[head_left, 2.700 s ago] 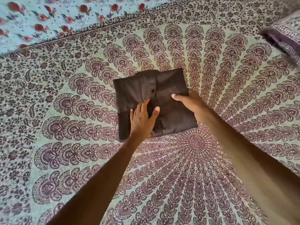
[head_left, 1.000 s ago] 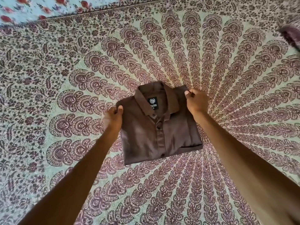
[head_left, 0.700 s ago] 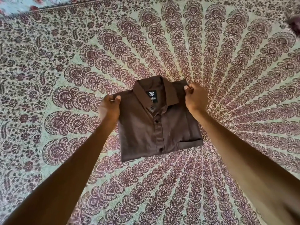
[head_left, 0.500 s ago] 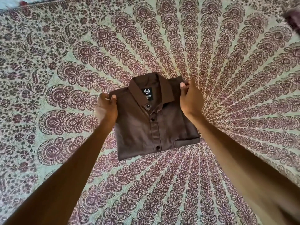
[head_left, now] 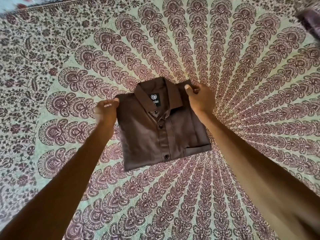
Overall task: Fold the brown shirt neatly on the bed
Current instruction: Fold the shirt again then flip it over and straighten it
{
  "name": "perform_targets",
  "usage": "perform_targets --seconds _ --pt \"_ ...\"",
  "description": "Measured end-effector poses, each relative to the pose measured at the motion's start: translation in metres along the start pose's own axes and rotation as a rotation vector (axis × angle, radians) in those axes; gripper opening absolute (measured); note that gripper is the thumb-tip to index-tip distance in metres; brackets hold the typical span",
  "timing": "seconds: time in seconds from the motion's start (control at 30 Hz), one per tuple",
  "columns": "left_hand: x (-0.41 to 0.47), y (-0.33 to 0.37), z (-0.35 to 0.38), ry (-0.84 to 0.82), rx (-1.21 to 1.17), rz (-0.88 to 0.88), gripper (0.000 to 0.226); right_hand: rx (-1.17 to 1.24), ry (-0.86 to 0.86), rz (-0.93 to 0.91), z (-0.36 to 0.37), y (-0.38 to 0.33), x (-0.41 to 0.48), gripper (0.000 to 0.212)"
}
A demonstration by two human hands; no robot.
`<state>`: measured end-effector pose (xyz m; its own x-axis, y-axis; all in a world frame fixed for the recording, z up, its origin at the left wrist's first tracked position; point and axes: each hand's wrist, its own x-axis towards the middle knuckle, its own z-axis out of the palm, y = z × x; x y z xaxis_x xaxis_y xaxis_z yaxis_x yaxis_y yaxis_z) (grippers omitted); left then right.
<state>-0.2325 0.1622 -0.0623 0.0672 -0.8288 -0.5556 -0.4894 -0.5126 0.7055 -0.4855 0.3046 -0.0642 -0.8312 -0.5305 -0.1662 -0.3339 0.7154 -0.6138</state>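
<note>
The brown shirt lies folded into a compact rectangle in the middle of the bed, front side up, with its collar, black neck label and button row showing. My left hand pinches the shirt's upper left shoulder corner. My right hand pinches the upper right shoulder corner beside the collar. Both hands hold the folded top edge; the lower edge and chest pocket rest flat on the bedspread.
The bedspread has a dense maroon peacock-feather print on pale green and fills nearly the whole view. A dark patterned pillow sits at the top right corner. A floral sheet edge shows at the top left.
The folded shirt was turned over from back side up to collar side up. Both hands went from pressing it flat to pinching its top corners, and hold them with little shift since.
</note>
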Motion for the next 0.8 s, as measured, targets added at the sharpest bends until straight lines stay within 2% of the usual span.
perform_targets --seconds 0.13,0.27,0.37,0.43,0.5,0.63,0.7,0.77,0.8 --pt "-0.007 0.012 0.006 -0.097 0.043 0.001 0.044 0.023 -0.110 0.098 -0.002 -0.013 0.015 0.038" --pt "-0.001 0.018 0.011 -0.078 0.063 -0.022 0.024 0.180 -0.114 0.133 -0.006 -0.019 0.018 0.034" --pt "0.000 0.020 0.009 -0.045 0.088 -0.009 0.024 0.236 -0.080 0.157 -0.010 -0.018 0.012 0.033" --pt "0.001 0.019 0.012 -0.062 0.077 -0.017 0.031 0.259 -0.084 0.196 -0.011 -0.015 0.012 0.027" --pt "-0.001 0.021 0.016 -0.119 0.120 -0.027 0.042 0.318 -0.162 0.256 -0.008 -0.013 0.015 0.028" --pt "0.001 0.015 0.015 -0.210 0.034 -0.096 0.041 0.189 -0.270 0.245 0.001 -0.008 0.023 0.019" --pt "0.003 0.012 0.013 -0.182 0.065 -0.088 0.040 0.166 -0.221 0.214 0.007 -0.004 0.024 0.029" --pt "0.004 0.010 0.014 -0.061 0.131 -0.014 0.035 0.090 -0.143 0.132 0.011 0.000 0.023 0.038" --pt "0.002 0.009 0.014 0.008 0.163 0.033 0.032 0.023 -0.109 0.081 0.010 0.000 0.021 0.035"
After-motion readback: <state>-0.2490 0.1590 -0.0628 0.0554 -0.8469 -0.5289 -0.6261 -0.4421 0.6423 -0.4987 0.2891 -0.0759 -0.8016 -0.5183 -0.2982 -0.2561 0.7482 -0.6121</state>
